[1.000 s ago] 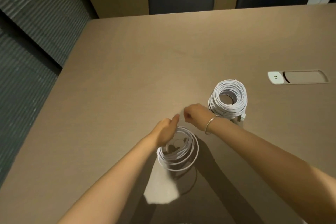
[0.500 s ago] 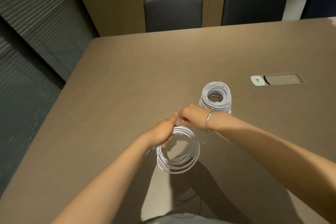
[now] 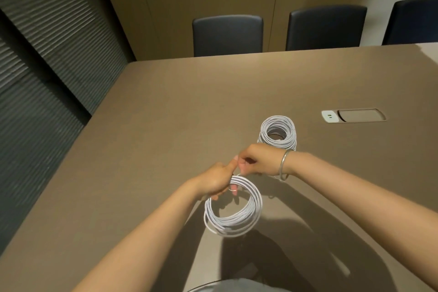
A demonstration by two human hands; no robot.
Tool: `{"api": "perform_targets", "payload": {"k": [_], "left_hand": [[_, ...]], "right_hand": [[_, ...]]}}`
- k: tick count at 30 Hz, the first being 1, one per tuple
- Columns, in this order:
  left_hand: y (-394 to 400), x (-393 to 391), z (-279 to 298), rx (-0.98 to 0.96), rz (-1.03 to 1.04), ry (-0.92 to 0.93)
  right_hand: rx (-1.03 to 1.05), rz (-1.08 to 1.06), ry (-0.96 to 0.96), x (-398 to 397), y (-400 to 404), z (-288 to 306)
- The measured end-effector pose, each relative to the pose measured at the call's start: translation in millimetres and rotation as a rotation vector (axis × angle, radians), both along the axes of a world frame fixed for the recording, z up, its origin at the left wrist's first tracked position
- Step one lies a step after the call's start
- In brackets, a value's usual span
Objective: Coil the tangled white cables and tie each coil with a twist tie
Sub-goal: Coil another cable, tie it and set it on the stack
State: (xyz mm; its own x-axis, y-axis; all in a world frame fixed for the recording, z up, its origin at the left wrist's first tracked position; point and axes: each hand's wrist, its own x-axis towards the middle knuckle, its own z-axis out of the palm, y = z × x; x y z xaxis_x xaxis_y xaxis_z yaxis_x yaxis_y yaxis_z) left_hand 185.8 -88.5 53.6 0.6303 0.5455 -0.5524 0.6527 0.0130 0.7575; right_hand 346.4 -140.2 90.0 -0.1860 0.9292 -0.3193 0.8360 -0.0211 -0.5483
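A white cable coil (image 3: 237, 219) hangs in front of me above the brown table (image 3: 166, 114). My left hand (image 3: 216, 181) is closed around the coil's top. My right hand (image 3: 257, 161), with a metal bangle on the wrist, pinches something thin and white at the coil's top, right against my left thumb; it looks like a twist tie (image 3: 238, 175), mostly hidden by the fingers. A stack of finished white coils (image 3: 278, 131) rests on the table just beyond my right wrist.
A cable hatch with a white socket plate (image 3: 353, 115) is set into the table to the right. Three dark chairs (image 3: 227, 35) stand along the far edge. A ribbed dark wall runs along the left side of the table.
The view has tilted up, showing more chairs. My hands have come together at the coil's top, and the right fingers now pinch close against the left thumb.
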Motion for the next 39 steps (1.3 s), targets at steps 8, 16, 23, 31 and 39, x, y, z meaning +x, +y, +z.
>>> {"api": "perform_targets", "payload": {"k": [8,16,23,31,39], "left_hand": [[0.4,4.0,-7.4,0.045,0.190,-0.037],[1.3,4.7,1.6,-0.030,0.352,-0.099],[-6.2,5.8,11.1,-0.307,0.338,-0.072],[-9.1,7.8,8.5,-0.200,0.408,-0.153],[-10.0,4.1,11.3,-0.183,0.417,-0.143]], "right_hand": [[0.211,-0.309,0.125,-21.2,-19.1,-4.2],[0.676,-0.348,-0.065,-39.4,-47.4,-27.5],[0.983,-0.263,-0.215,-23.8,-61.1,-50.5],[1.068,-0.135,-0.203,-29.3,-61.7,-50.7],[0.798,-0.231,0.149,-30.0,-58.0,-54.8]]}}
